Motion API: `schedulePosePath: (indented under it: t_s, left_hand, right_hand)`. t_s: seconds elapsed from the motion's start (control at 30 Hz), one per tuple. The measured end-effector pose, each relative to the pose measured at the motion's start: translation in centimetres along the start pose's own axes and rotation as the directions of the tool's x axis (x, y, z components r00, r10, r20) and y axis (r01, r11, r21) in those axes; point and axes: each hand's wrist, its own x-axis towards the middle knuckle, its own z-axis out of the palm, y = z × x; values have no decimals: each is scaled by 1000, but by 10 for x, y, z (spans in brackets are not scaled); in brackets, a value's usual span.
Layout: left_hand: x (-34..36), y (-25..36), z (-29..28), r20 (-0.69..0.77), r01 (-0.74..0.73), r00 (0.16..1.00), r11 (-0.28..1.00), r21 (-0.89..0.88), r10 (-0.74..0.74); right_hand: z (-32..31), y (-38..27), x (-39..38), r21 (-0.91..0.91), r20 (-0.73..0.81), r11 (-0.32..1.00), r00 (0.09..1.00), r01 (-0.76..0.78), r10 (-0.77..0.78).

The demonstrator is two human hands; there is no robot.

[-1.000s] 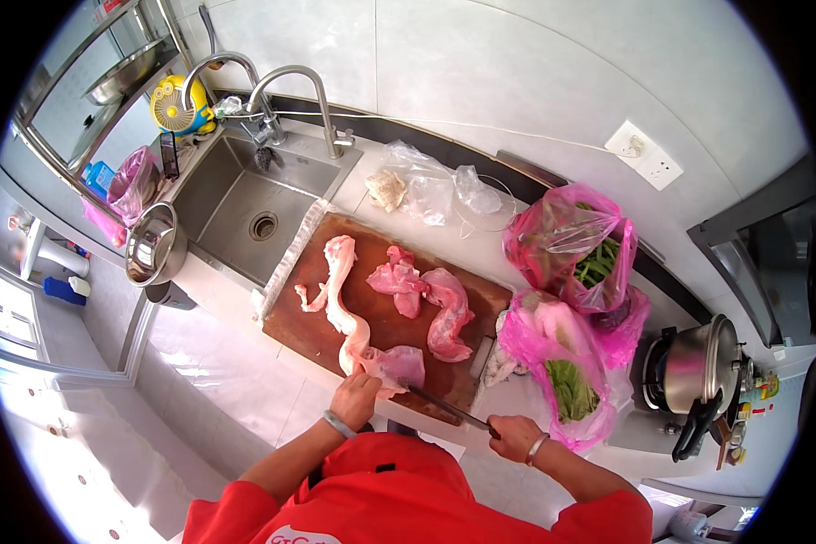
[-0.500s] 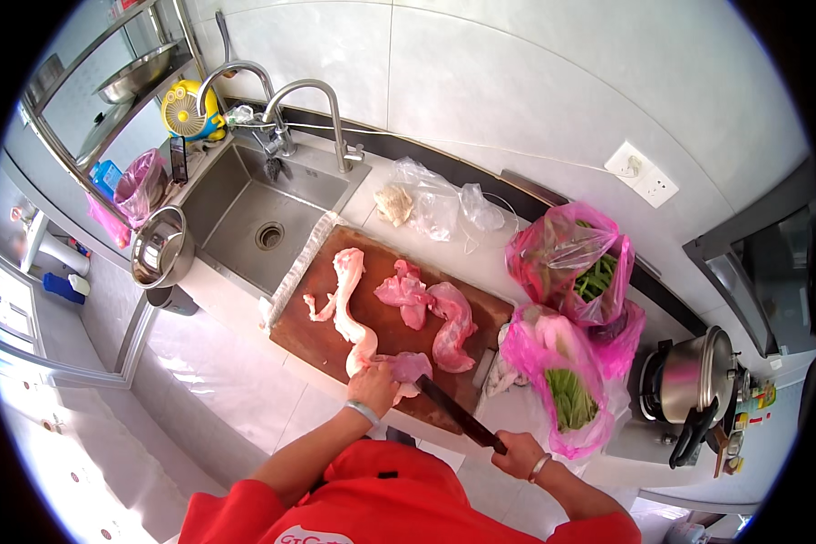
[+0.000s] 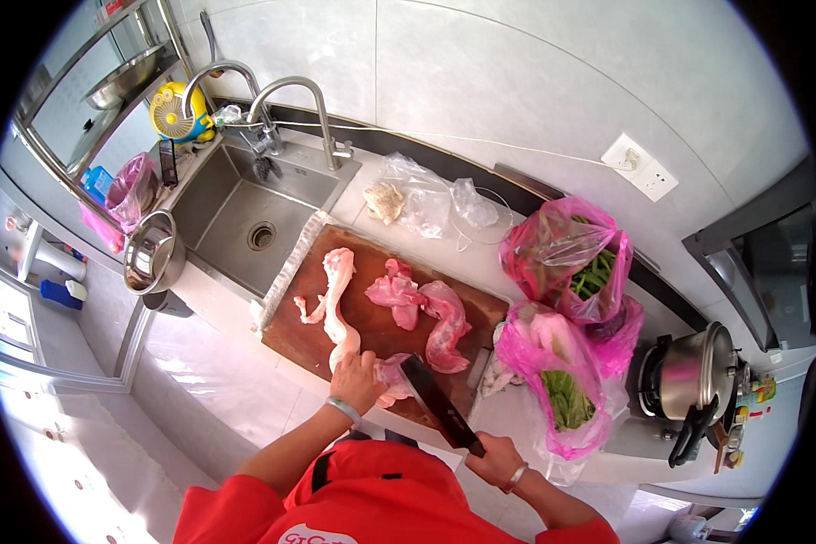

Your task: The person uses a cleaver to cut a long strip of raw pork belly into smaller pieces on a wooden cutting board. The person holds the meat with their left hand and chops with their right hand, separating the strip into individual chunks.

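one left hand (image 3: pixel 356 381), one right hand (image 3: pixel 494 458), one cleaver (image 3: pixel 437 399), one cutting board (image 3: pixel 372 326), at least three meat pieces (image 3: pixel 444 319), exact total unclear. one sink (image 3: pixel 231 213), two faucets (image 3: pixel 333 156), two steel bowls (image 3: pixel 154 254), one pot (image 3: pixel 694 376), one fan (image 3: pixel 172 113).

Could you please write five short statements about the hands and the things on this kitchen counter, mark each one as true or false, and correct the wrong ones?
1. The right hand holds a knife by its handle. True.
2. The left hand is inside the sink. False: it touches meat on the cutting board.
3. The cutting board lies to the right of the sink. True.
4. The lidded pot stands beside the faucets. False: it stands at the far right of the counter.
5. Green vegetables show in a pink bag. True.
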Motion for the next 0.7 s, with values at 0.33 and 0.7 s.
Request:
schedulePosePath:
  t_s: [0.33,0.7]
  left_hand:
    - [-10,-13,5,-107,173,980,983,56,-167]
    - [-9,-7,-7,-100,211,973,978,-2,-210]
  right_hand:
    - [26,-42,81,171,-107,979,990,109,-91]
    - [66,-54,145,215,-215,951,961,221,-174]
